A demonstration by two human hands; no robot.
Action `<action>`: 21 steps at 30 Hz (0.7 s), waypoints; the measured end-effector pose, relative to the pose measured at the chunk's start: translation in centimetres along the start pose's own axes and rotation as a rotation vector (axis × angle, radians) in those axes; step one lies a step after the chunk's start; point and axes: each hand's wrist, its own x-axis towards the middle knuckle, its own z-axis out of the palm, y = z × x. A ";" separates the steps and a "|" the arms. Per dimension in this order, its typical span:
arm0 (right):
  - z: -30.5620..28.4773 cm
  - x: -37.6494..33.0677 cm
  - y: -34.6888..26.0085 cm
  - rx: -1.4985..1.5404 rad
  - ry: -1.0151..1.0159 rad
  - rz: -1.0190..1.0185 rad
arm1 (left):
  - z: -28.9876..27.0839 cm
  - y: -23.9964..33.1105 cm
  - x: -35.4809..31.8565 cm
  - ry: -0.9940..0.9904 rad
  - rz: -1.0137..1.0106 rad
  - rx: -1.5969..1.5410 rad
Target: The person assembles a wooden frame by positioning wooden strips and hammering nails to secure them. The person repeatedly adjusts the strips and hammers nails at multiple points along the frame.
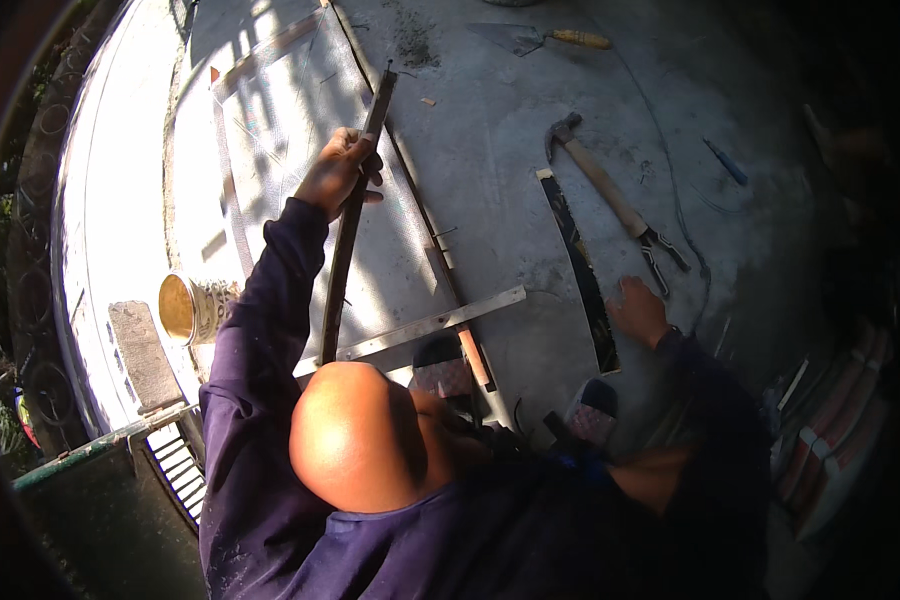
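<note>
My left hand (pixel 340 170) is raised and shut on a long, thin dark strip (pixel 342 270) that runs from my knee (pixel 360 435) up over a mesh-covered frame (pixel 290 130) lying on the concrete. My right hand (pixel 638 312) rests on the concrete floor with nothing in it, right beside a flat dark strip (pixel 578 265) with a pale end. A pale metal bar (pixel 430 325) lies across the frame's lower corner. My purple sleeves cover both arms.
A wooden-handled claw hammer (pixel 595 175) and pliers (pixel 667 252) lie beyond my right hand. Farther off are a trowel (pixel 545 38) and a blue tool (pixel 725 160). An open tin can (pixel 192 308) and a brick (pixel 142 352) sit at left by a green grille (pixel 170 455).
</note>
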 end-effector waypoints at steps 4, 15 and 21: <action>5.9 -1.7 -1.6 0.105 0.042 0.202 | 5.4 -10.3 2.1 0.050 -0.057 -0.284; 6.6 -1.8 -5.5 0.057 0.150 0.168 | 7.5 -19.8 1.5 0.384 0.308 0.206; 6.2 -1.8 -5.4 0.056 0.114 0.219 | 6.2 -19.9 -6.8 0.075 0.062 0.260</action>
